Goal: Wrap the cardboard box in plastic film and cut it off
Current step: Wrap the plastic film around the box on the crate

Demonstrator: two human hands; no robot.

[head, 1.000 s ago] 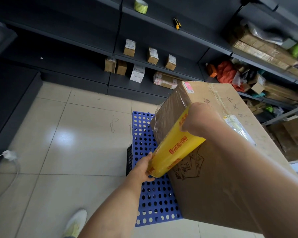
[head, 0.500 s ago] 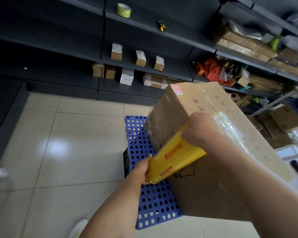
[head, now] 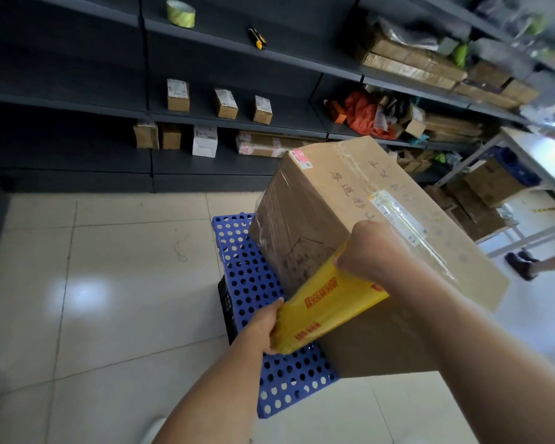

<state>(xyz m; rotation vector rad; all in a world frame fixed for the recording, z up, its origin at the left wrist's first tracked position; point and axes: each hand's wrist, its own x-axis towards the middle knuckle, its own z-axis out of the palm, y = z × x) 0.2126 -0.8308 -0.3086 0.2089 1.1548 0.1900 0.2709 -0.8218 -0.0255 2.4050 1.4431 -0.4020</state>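
Note:
A large cardboard box (head: 343, 193) stands on a blue perforated plastic pallet (head: 250, 270), with clear plastic film stretched over its left face and across its top. A yellow roll of plastic film (head: 327, 312) lies slanted against the box's near-left corner. My left hand (head: 265, 325) grips the roll's lower end. My right hand (head: 370, 251) is closed around its upper end, at the box's top edge. A yellow-and-black utility knife (head: 257, 38) lies on a dark shelf at the back.
Dark metal shelving (head: 77, 100) runs along the back with small boxes (head: 226, 103) and a tape roll (head: 180, 12). More cartons (head: 487, 187) sit under a white table at right. Another person's foot (head: 523, 264) stands at far right. Tiled floor (head: 109, 283) lies left.
The roll and both hands have shifted slightly right along the box's near corner, the roll's top dropping a little. My view has swung rightward, revealing the white table and someone's feet.

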